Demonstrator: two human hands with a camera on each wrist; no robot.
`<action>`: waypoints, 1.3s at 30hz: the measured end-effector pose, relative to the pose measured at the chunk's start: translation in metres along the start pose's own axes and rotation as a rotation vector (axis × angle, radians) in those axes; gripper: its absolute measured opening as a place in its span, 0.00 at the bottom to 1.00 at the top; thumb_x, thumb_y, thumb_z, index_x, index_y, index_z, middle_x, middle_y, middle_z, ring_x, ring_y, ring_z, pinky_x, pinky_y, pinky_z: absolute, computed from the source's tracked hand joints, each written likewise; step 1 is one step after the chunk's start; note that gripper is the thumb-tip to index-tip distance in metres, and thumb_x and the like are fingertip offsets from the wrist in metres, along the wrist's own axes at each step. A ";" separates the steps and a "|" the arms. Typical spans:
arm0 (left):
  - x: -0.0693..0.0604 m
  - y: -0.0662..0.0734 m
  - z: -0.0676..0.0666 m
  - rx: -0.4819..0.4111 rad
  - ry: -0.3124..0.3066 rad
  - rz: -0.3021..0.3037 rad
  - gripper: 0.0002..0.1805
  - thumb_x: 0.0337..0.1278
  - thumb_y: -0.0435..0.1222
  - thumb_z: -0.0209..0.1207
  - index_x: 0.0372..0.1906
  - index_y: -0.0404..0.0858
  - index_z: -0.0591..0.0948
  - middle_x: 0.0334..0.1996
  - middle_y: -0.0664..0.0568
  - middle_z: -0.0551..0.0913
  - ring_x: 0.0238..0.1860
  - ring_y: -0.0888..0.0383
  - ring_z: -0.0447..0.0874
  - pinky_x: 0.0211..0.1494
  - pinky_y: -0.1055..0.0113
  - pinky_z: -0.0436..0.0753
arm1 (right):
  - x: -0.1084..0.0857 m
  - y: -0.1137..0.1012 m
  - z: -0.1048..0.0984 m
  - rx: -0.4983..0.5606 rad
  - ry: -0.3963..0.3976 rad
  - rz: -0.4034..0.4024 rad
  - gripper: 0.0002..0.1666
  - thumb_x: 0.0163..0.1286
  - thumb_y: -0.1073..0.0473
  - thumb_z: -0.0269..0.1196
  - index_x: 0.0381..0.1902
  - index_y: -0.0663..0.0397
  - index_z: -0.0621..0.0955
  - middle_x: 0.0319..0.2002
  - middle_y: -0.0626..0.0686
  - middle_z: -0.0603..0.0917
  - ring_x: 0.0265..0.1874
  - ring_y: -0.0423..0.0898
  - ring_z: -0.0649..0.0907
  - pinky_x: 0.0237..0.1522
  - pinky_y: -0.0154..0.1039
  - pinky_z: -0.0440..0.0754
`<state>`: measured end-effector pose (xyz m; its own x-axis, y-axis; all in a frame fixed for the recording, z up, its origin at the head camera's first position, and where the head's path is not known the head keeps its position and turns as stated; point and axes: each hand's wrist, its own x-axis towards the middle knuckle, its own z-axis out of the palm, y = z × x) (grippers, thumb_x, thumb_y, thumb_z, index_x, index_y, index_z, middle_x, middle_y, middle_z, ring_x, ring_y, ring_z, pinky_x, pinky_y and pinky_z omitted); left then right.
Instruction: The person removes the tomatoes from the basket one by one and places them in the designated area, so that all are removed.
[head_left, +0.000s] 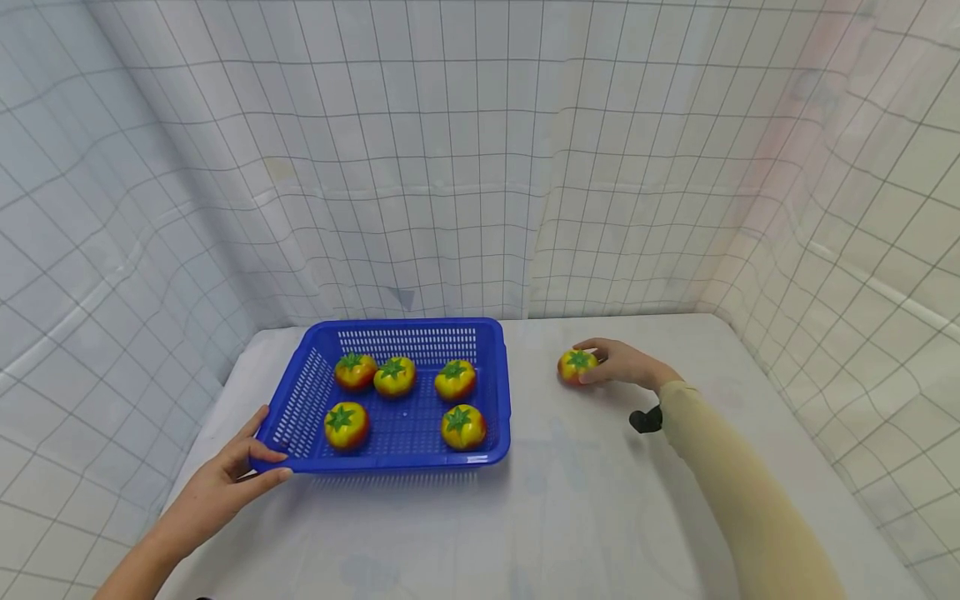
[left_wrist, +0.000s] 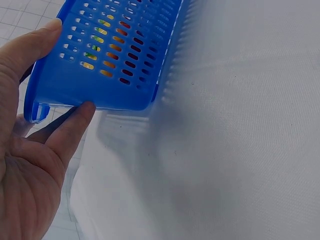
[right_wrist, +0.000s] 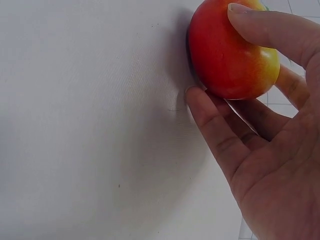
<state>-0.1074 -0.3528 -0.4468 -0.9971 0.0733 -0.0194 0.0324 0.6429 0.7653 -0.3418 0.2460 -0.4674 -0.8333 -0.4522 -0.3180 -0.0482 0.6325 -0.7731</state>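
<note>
My left hand [head_left: 217, 477] grips the near left corner of a blue plastic basket [head_left: 390, 463], thumb on one side of the rim and fingers on the other; the left wrist view shows the slotted wall [left_wrist: 80, 82] close to these fingers. Inside the basket lie several red-and-yellow tomatoes [head_left: 347, 425] with green star-shaped tops. To the right of it, my right hand [head_left: 626, 365] holds a similar tomato [head_left: 574, 367] at the table surface. In the right wrist view, the thumb presses one side of that tomato [right_wrist: 225, 55] while fingers reach round its other side, partly hidden.
A white cloth [head_left: 570, 500] covers the table under the basket. Grid-patterned white sheets [head_left: 450, 167] hang behind and at both sides. A small black object [head_left: 647, 419] sits at the right wrist, beside the pale sleeve [head_left: 738, 483].
</note>
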 end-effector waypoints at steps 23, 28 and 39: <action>0.000 0.000 0.000 -0.012 -0.002 0.009 0.15 0.68 0.46 0.66 0.48 0.39 0.82 0.82 0.41 0.42 0.67 0.18 0.62 0.50 0.83 0.73 | -0.002 -0.001 0.000 -0.009 -0.011 0.013 0.49 0.66 0.49 0.72 0.79 0.48 0.62 0.73 0.65 0.65 0.62 0.55 0.77 0.66 0.57 0.71; -0.001 0.000 0.001 -0.034 0.009 0.035 0.13 0.68 0.43 0.66 0.47 0.39 0.82 0.82 0.39 0.42 0.67 0.18 0.62 0.50 0.84 0.73 | -0.002 -0.001 0.000 -0.009 -0.015 0.017 0.49 0.66 0.49 0.72 0.79 0.48 0.62 0.73 0.64 0.66 0.62 0.55 0.77 0.66 0.58 0.70; -0.002 0.002 0.001 -0.015 0.006 0.025 0.14 0.68 0.45 0.66 0.47 0.39 0.81 0.82 0.40 0.42 0.68 0.19 0.60 0.50 0.85 0.72 | -0.003 -0.001 0.000 -0.025 -0.014 0.008 0.48 0.66 0.49 0.72 0.79 0.48 0.63 0.72 0.64 0.67 0.64 0.57 0.75 0.67 0.60 0.68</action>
<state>-0.1058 -0.3511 -0.4458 -0.9964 0.0844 0.0034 0.0559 0.6293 0.7752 -0.3391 0.2467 -0.4662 -0.8262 -0.4552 -0.3321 -0.0553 0.6520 -0.7562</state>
